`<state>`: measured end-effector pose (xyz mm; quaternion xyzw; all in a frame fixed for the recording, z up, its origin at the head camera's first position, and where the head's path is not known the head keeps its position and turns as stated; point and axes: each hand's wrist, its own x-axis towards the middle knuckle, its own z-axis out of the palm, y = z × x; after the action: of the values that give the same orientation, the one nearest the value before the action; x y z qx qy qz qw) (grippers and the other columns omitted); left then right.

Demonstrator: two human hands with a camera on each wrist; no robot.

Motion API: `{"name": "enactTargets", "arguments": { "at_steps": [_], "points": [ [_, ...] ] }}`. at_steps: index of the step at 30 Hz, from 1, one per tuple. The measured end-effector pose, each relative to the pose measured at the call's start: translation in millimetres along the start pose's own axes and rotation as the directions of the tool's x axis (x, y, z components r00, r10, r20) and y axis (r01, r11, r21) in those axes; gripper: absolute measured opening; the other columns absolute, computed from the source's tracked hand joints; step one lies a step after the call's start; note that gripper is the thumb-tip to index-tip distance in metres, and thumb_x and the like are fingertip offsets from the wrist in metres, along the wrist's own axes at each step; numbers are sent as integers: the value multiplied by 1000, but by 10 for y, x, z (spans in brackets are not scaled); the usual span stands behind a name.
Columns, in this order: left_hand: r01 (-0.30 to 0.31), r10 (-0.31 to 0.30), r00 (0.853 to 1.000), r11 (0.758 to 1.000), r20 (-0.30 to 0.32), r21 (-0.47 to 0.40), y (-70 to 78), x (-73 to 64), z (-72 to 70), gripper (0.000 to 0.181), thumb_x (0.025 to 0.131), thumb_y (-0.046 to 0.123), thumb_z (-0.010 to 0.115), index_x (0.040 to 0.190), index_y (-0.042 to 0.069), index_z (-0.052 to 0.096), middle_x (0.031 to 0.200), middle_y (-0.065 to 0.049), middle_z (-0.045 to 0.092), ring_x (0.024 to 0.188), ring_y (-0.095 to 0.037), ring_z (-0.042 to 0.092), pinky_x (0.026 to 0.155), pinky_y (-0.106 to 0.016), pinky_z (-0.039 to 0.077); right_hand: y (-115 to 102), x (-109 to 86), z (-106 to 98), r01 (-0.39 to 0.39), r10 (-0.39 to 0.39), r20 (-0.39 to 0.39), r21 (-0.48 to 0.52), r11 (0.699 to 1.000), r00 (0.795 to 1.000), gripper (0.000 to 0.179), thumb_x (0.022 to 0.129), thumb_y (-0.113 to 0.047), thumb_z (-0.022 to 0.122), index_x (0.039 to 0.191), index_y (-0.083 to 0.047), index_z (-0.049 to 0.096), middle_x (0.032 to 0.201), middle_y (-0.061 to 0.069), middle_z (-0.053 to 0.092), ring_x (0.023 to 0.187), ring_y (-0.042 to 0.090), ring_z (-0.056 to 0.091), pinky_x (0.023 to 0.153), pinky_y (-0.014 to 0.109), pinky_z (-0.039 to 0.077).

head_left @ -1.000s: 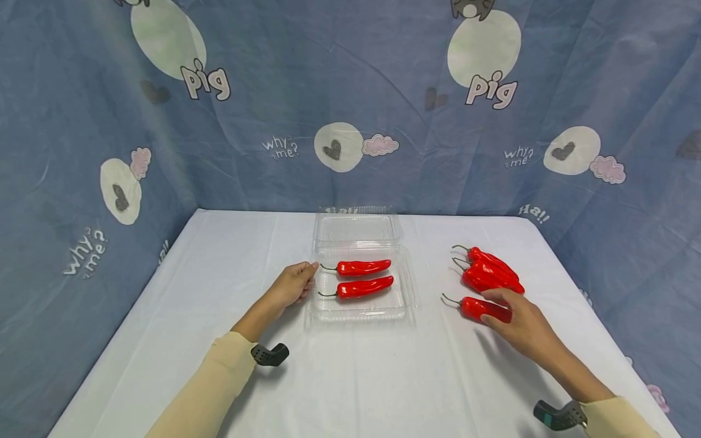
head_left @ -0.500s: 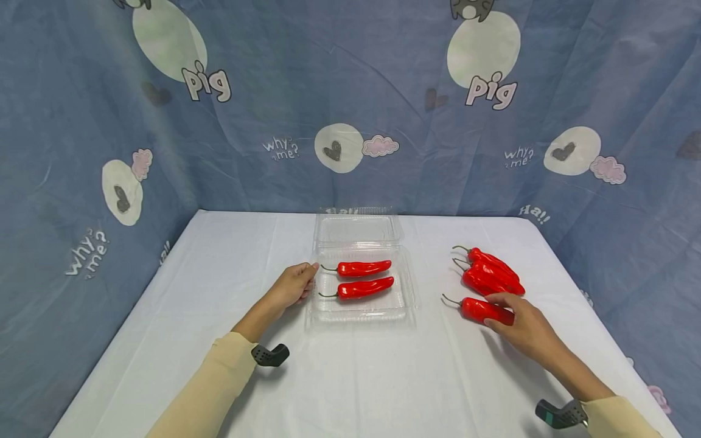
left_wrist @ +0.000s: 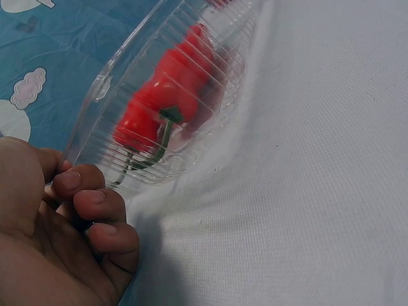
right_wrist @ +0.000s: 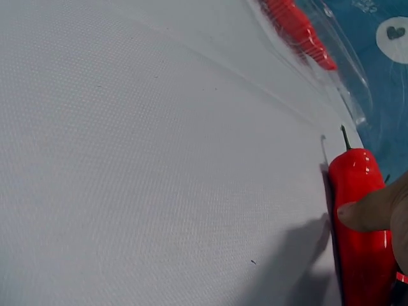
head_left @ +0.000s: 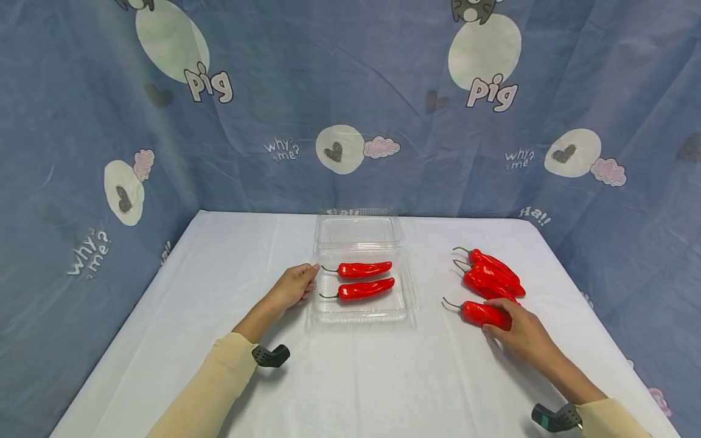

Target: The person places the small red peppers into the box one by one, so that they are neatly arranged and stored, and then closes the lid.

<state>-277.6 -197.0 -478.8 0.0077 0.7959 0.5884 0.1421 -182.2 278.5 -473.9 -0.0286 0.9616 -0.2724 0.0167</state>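
Right hand [head_left: 521, 328]: grips one long, glossy red pepper [head_left: 479, 313].
Pepper: light and firm, I'd guess, slippery; best held mid-body.
Left hand [head_left: 292, 286]: pinches the clear, thin plastic box [head_left: 358, 317].

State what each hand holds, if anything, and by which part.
The left hand pinches the clear container by its left rim; the right hand grips a red pepper by its body, not its stem.

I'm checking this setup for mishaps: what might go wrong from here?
The right hand holds the pepper toward its tip, so the stem end might droop if lifted. The hand could nudge the other peppers close behind. The thin clear box might shift if the left hand loses it.
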Motion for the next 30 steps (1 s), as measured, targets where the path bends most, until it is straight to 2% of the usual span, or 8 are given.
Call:
{"name": "enactTargets", "arguments": {
  "at_steps": [11, 23, 30],
  "points": [
    [-1, 1, 1000, 1000, -1, 5, -9, 5, -4, 44, 108, 41, 45, 76, 10, 44, 63, 2, 42, 55, -12, 38, 50, -26, 34, 7, -12, 7, -26, 26, 11, -4, 1000, 1000, 59, 84, -25, 82, 134, -6, 56, 128, 24, 60, 116, 42, 54, 92, 59, 52],
    [-10, 10, 1000, 1000, 4, 4, -27, 8, -1, 43, 109, 39, 44, 76, 11, 43, 62, 2, 42, 55, -12, 38, 50, -26, 33, 18, -25, 8, -18, 18, 8, -3, 1000, 1000, 58, 85, -26, 82, 133, -6, 58, 125, 22, 62, 112, 39, 56, 88, 54, 55],
    [1, -1, 1000, 1000, 0, 9, -13, -4, 0, 44, 108, 42, 44, 76, 11, 44, 63, 3, 42, 55, -12, 38, 50, -26, 33, 4, -21, -7, -11, 11, 14, 6, 1000, 1000, 59, 85, -25, 82, 134, -6, 57, 126, 22, 61, 115, 41, 55, 90, 57, 53]
  ]
}}
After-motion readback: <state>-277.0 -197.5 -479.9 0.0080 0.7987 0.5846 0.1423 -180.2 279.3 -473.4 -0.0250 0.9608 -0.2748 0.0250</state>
